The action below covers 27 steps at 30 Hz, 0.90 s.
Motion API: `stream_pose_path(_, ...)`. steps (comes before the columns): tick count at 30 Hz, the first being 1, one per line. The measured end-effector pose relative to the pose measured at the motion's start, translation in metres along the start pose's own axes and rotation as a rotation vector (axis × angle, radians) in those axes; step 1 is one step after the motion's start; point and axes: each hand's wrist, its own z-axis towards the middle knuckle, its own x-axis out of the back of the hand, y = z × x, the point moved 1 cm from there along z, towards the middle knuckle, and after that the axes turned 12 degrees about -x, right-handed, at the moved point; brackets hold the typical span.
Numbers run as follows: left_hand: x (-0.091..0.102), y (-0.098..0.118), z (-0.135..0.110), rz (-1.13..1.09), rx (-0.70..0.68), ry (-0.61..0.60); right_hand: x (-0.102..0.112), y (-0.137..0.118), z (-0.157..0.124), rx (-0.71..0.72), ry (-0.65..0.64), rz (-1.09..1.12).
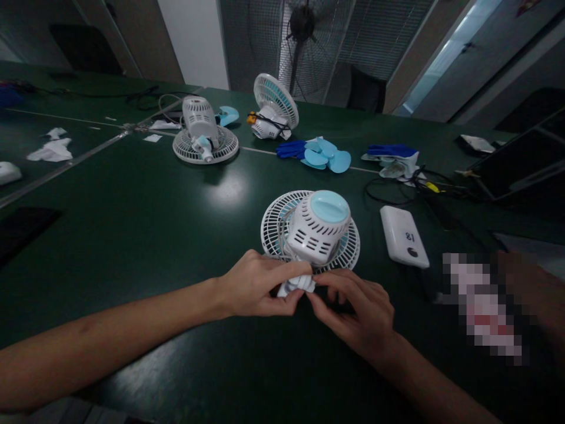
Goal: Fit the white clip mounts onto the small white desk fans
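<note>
A small electric fan (318, 232) lies face down on the dark green table, its round white grille underneath and its white motor housing with a light blue cap on top. At the near edge of the grille, my left hand (265, 285) is closed around a white plastic part (295, 285) beside the housing. The fingertips of my right hand (357, 300) pinch the right end of that same part. Its exact kind is partly hidden by my fingers. A pale cord is looped over the grille on the left.
Farther back are a second face-down fan (205, 132), a tilted fan (276, 106), light blue fan blades (326, 156) and blue gloves (392, 152). To the right lies a white power bank (404, 235), near black cables (379, 191). Crumpled white paper (50, 150) lies left.
</note>
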Motion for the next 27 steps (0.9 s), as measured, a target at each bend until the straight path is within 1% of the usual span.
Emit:
stream_pose_path(6, -0.001, 0.000, 0.001, 0.017, -0.005, -0.001, 0.000, 0.000, -0.001, -0.051, -0.022, 0.024)
stream_pose_path(9, -0.001, 0.000, 0.001, 0.030, -0.011, 0.002, -0.001, 0.000, -0.001, -0.130, -0.051, 0.080)
stream_pose_path(12, -0.001, 0.001, 0.000, 0.040, -0.015, -0.011, -0.002, -0.001, 0.000, -0.243, -0.095, 0.180)
stream_pose_path(15, -0.001, 0.000, 0.000, 0.053, -0.010, -0.017, -0.006, -0.002, 0.002, -0.408, -0.219, 0.330)
stream_pose_path(19, -0.002, -0.001, -0.001, 0.053, -0.008, -0.016, -0.010, -0.003, 0.004, -0.675, -0.437, 0.656)
stream_pose_path(22, -0.003, -0.001, -0.001, 0.030, -0.015, -0.012, -0.012, -0.003, 0.004, -0.781, -0.536, 0.823)
stream_pose_path(24, -0.002, 0.000, 0.000, 0.024, -0.017, -0.007, -0.013, -0.002, 0.002, -0.788, -0.534, 0.812)
stream_pose_path(25, -0.002, 0.000, 0.000, 0.026, -0.018, -0.004, -0.013, -0.002, 0.000, -0.761, -0.496, 0.766)
stream_pose_path(27, -0.001, 0.001, 0.000, 0.027, -0.018, -0.003, -0.011, -0.001, -0.003, -0.634, -0.351, 0.609)
